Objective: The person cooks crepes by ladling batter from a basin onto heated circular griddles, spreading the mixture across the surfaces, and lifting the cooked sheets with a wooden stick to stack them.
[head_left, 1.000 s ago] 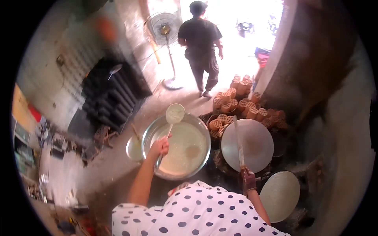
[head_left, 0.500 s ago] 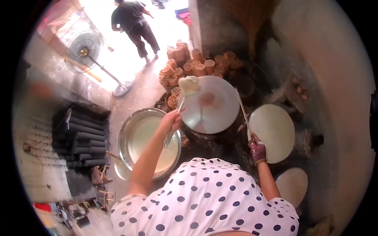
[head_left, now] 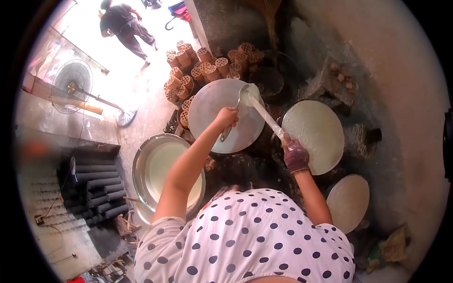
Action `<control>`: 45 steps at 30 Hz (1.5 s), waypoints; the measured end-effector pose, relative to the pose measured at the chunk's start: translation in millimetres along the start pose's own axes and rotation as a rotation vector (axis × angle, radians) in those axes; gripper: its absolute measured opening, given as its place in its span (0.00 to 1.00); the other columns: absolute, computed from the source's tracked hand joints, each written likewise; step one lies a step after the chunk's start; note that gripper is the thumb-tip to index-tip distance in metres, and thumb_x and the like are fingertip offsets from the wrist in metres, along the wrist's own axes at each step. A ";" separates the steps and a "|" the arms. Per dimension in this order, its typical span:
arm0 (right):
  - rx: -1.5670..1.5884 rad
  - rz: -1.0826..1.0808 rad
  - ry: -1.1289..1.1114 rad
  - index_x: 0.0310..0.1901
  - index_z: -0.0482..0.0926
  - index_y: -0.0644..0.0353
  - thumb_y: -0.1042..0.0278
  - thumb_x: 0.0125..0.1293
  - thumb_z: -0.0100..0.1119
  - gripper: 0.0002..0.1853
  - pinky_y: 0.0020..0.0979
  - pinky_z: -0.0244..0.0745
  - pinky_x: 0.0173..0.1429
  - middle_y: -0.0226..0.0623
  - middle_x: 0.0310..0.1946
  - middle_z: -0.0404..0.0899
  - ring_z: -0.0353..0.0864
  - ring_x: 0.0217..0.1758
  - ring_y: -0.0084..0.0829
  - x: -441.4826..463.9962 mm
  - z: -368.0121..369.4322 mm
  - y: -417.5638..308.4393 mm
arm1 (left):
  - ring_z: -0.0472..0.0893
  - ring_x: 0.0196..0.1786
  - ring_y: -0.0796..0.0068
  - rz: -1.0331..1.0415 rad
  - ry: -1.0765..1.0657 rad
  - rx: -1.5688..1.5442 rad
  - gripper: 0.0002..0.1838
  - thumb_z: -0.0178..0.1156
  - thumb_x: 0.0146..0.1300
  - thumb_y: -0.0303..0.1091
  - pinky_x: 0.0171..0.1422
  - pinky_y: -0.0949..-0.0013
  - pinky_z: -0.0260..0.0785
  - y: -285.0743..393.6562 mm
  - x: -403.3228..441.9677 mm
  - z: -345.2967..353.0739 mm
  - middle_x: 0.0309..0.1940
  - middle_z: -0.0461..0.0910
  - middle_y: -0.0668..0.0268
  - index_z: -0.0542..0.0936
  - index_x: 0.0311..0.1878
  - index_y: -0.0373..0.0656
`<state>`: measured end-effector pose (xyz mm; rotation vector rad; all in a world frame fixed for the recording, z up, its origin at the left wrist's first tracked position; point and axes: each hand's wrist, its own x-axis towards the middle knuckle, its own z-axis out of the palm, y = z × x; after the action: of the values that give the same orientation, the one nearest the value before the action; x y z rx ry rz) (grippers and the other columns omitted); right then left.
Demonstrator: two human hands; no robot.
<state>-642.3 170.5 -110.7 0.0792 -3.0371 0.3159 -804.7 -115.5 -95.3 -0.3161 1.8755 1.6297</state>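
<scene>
My bare left hand [head_left: 227,118] is closed round the handle of a ladle [head_left: 247,93], held over the right part of a round pale griddle [head_left: 207,111]. In my right hand [head_left: 296,154], in a dark reddish glove, is a long flat stick [head_left: 266,116]; its far end meets or overlaps the ladle's bowl. Right of the stick lies a second round surface [head_left: 315,137], whitish green. A wide metal basin [head_left: 165,165] of pale batter stands to the left, partly behind my left forearm.
Perforated clay cylinders [head_left: 203,68] are heaped beyond the griddle. A third pale disc [head_left: 348,203] sits at the lower right. Black cylinders [head_left: 101,186] are stacked at the left, near a standing fan [head_left: 71,88]. A person [head_left: 123,26] in dark clothes is at the upper left.
The ladle has gone from above the basin to over the griddle. My right hand's stick has swung over toward the ladle. The view has turned right, and the person is farther away.
</scene>
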 end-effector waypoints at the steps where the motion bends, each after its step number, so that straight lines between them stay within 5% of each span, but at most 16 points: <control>1: 0.084 0.033 0.070 0.60 0.72 0.43 0.57 0.60 0.58 0.24 0.42 0.75 0.32 0.39 0.32 0.76 0.80 0.29 0.43 -0.3 2.2 -8.3 | 0.68 0.14 0.75 0.031 -0.087 -0.083 0.07 0.51 0.65 0.34 0.18 0.70 0.60 -5.6 4.8 1.7 0.18 0.71 0.68 0.74 0.34 0.42; 4: 0.140 0.063 0.141 0.59 0.73 0.43 0.58 0.60 0.58 0.23 0.42 0.75 0.33 0.40 0.31 0.76 0.79 0.30 0.43 3.4 32.4 -13.2 | 0.78 0.22 0.67 0.037 -0.073 -0.076 0.12 0.48 0.63 0.36 0.23 0.62 0.67 -38.7 31.0 3.2 0.22 0.77 0.61 0.77 0.35 0.39; 9: 0.462 0.170 0.291 0.60 0.73 0.42 0.67 0.57 0.61 0.26 0.42 0.76 0.43 0.43 0.37 0.79 0.80 0.37 0.46 -25.4 31.7 -31.0 | 0.82 0.35 0.57 0.154 0.266 0.671 0.15 0.47 0.61 0.36 0.37 0.57 0.74 2.2 -8.7 9.6 0.31 0.81 0.53 0.78 0.43 0.39; 12: 0.803 0.322 0.323 0.58 0.76 0.46 0.66 0.59 0.60 0.23 0.42 0.75 0.47 0.48 0.41 0.79 0.80 0.41 0.48 2.2 92.1 -60.1 | 0.82 0.37 0.60 0.432 0.500 0.957 0.18 0.46 0.63 0.38 0.37 0.58 0.73 -11.3 1.5 4.9 0.31 0.82 0.56 0.76 0.53 0.43; 15: 0.625 0.658 -0.108 0.55 0.77 0.54 0.62 0.59 0.60 0.21 0.39 0.74 0.52 0.49 0.45 0.80 0.79 0.48 0.48 45.8 96.2 -105.5 | 0.82 0.39 0.54 0.387 0.558 1.022 0.20 0.45 0.62 0.37 0.41 0.55 0.72 -10.9 -1.4 0.8 0.35 0.82 0.57 0.76 0.54 0.45; 18: 0.857 0.473 0.202 0.55 0.77 0.48 0.60 0.59 0.59 0.20 0.39 0.73 0.54 0.46 0.47 0.80 0.79 0.50 0.48 39.2 117.7 -96.5 | 0.82 0.36 0.57 0.343 0.607 1.095 0.20 0.47 0.61 0.36 0.38 0.55 0.72 -13.5 -2.7 -6.2 0.33 0.82 0.57 0.74 0.57 0.46; 21: 0.804 0.626 0.098 0.56 0.77 0.45 0.59 0.59 0.59 0.21 0.37 0.73 0.55 0.45 0.48 0.80 0.79 0.51 0.46 35.3 126.6 -112.5 | 0.82 0.35 0.58 0.332 0.594 1.147 0.22 0.49 0.60 0.35 0.36 0.55 0.72 -20.3 -3.3 -11.5 0.30 0.82 0.57 0.72 0.59 0.47; 25: 0.861 0.684 -0.059 0.58 0.75 0.48 0.59 0.57 0.61 0.24 0.37 0.74 0.52 0.47 0.46 0.80 0.80 0.49 0.46 66.5 131.7 -129.2 | 0.82 0.33 0.60 0.442 0.634 1.155 0.23 0.50 0.60 0.33 0.33 0.56 0.71 -40.0 -4.2 -23.1 0.28 0.81 0.58 0.72 0.60 0.47; 30: 0.948 0.708 0.241 0.56 0.77 0.52 0.57 0.59 0.59 0.22 0.37 0.74 0.51 0.50 0.44 0.80 0.81 0.47 0.47 6.1 122.6 -145.4 | 0.82 0.36 0.60 0.431 0.673 1.065 0.23 0.52 0.59 0.33 0.36 0.57 0.72 -43.2 -7.0 -28.8 0.34 0.81 0.60 0.71 0.60 0.48; 34: 0.684 0.680 0.040 0.54 0.78 0.55 0.56 0.60 0.59 0.21 0.38 0.74 0.52 0.51 0.43 0.80 0.81 0.47 0.45 55.7 112.8 -170.7 | 0.81 0.39 0.59 0.441 0.702 1.027 0.23 0.51 0.60 0.34 0.39 0.57 0.73 -53.5 -16.3 -38.5 0.37 0.81 0.59 0.70 0.61 0.50; 36: 0.799 0.665 -0.054 0.52 0.79 0.55 0.55 0.59 0.59 0.21 0.38 0.74 0.51 0.52 0.43 0.80 0.81 0.47 0.45 71.8 118.1 -151.5 | 0.81 0.40 0.57 0.390 0.749 0.997 0.24 0.51 0.60 0.34 0.41 0.56 0.73 -60.9 -19.0 -55.7 0.40 0.80 0.58 0.70 0.62 0.52; 38: 0.835 0.583 -0.020 0.53 0.78 0.55 0.54 0.60 0.59 0.22 0.37 0.74 0.51 0.50 0.45 0.80 0.81 0.47 0.44 75.4 108.7 -128.9 | 0.81 0.38 0.55 0.382 0.827 0.923 0.24 0.51 0.61 0.34 0.41 0.54 0.72 -60.7 -46.7 -82.0 0.39 0.80 0.55 0.70 0.63 0.52; 40: 0.789 0.511 0.254 0.56 0.77 0.54 0.58 0.61 0.59 0.21 0.37 0.76 0.49 0.47 0.46 0.81 0.82 0.47 0.42 55.7 143.6 -110.0 | 0.80 0.37 0.55 0.398 0.974 0.723 0.26 0.50 0.61 0.31 0.39 0.55 0.72 -57.8 -82.6 -103.5 0.37 0.79 0.56 0.68 0.65 0.50; 43: 0.779 0.621 0.148 0.56 0.77 0.55 0.59 0.61 0.59 0.22 0.36 0.76 0.48 0.46 0.46 0.81 0.82 0.46 0.41 51.1 133.1 -142.3 | 0.81 0.41 0.58 0.582 1.095 0.550 0.24 0.50 0.65 0.31 0.43 0.60 0.72 -52.5 -137.2 -112.6 0.41 0.80 0.55 0.67 0.66 0.45; 45: 0.639 0.710 -0.119 0.56 0.76 0.56 0.62 0.60 0.60 0.22 0.35 0.75 0.48 0.45 0.44 0.82 0.83 0.45 0.38 86.9 102.8 -171.9 | 0.81 0.44 0.64 0.676 1.037 0.365 0.24 0.52 0.66 0.31 0.46 0.65 0.72 -55.8 -158.3 -116.1 0.46 0.80 0.54 0.67 0.66 0.41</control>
<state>-726.7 -22.5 -168.0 -0.9713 -2.8131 1.3417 -685.4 -272.1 -41.5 -0.4478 3.2972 1.5812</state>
